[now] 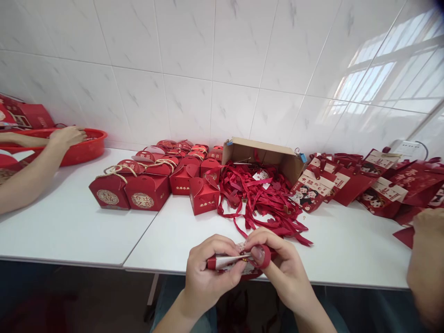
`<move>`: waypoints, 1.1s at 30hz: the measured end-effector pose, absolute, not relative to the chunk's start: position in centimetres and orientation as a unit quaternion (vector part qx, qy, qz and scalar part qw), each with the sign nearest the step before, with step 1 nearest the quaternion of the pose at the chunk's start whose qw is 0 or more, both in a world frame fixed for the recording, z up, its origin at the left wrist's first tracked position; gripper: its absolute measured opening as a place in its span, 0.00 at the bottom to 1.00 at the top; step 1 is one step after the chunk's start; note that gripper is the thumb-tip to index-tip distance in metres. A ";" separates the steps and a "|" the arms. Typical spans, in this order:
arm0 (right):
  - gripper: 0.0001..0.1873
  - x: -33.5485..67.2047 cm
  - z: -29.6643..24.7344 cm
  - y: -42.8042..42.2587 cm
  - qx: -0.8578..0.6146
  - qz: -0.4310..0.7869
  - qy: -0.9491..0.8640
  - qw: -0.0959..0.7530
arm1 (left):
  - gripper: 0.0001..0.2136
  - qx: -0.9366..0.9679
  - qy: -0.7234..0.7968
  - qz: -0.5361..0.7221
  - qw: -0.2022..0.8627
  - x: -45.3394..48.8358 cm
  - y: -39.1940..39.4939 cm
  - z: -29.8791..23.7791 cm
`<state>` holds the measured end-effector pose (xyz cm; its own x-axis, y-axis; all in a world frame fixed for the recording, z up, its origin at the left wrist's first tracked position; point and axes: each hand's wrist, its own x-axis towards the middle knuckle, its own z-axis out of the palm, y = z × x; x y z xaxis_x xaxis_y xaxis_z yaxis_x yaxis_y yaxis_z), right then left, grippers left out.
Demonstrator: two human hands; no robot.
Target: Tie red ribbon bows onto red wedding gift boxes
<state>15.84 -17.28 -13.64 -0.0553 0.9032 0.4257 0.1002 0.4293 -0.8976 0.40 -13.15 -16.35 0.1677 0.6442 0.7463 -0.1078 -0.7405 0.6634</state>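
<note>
Near: the left hand (212, 270) and right hand (280, 264) meet at the front edge of the white bench (86, 227), the fingers of both closed on a red-and-cream paper package (223, 262), partly hidden by them; a red band (267, 257) loops about the right thumb. Beyond: tangled red ribbons (277, 221), with red boxes (147, 192) to the left, red bags (311, 190) to the right. Behind: an open carton (263, 144). Far: a tiled wall (187, 51).
</note>
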 end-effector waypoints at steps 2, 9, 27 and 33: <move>0.09 15.9 -13.6 -17.3 -0.399 0.364 -0.627 0.561 | 0.08 0.704 0.192 0.614 0.303 0.4 -13.1 -16.4; 0.11 15.8 -13.3 -17.3 -0.435 0.370 -0.619 0.539 | 0.08 0.709 0.194 0.608 0.301 0.4 -12.9 -16.6; 0.08 16.4 -13.6 -17.2 -0.402 0.306 -0.693 0.514 | 0.10 0.704 0.177 0.608 0.320 0.3 -12.9 -16.9; 0.07 16.6 -13.9 -16.9 -0.379 0.312 -0.695 0.525 | 0.16 0.706 0.207 0.596 0.321 0.3 -13.0 -16.7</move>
<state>16.59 -16.93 -13.87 -0.1624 0.8547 0.4931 0.1993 0.5179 -0.8319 0.33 -13.00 -16.69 0.2027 0.6751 0.7093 -0.0896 -0.7086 0.7000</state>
